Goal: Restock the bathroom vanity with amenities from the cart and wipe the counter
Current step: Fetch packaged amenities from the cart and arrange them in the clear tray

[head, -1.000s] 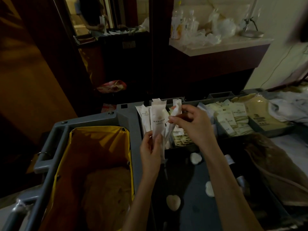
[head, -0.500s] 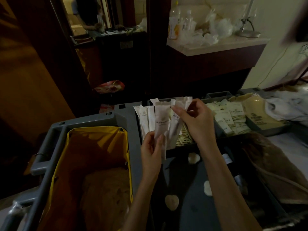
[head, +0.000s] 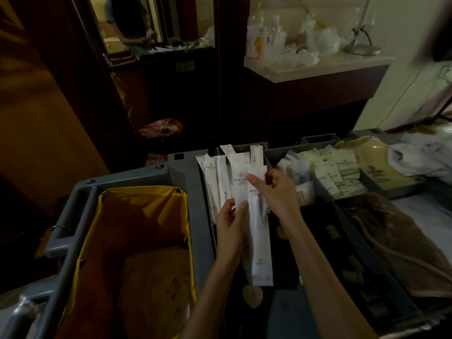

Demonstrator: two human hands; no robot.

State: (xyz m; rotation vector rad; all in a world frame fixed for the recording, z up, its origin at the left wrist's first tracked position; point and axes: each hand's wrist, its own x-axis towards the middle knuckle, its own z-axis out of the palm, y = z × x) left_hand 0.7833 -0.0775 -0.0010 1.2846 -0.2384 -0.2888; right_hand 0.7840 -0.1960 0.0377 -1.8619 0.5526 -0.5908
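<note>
Standing over the grey cart [head: 182,182], I held long white paper sachets [head: 241,183] upright above the cart compartment nearest its yellow bag [head: 146,199]. I judged them light, thin and floppy, easily creased, so a gentle pinch near one end suited them best. My left hand [head: 230,223] pinched the lower end of a small fan of them between thumb and fingers. My right hand [head: 277,192] curled its fingers on the top of a longer sachet [head: 261,241] that hung down; in the dim light this seemed a pinch too. Spare sachets [head: 210,177] stood in that compartment.
</note>
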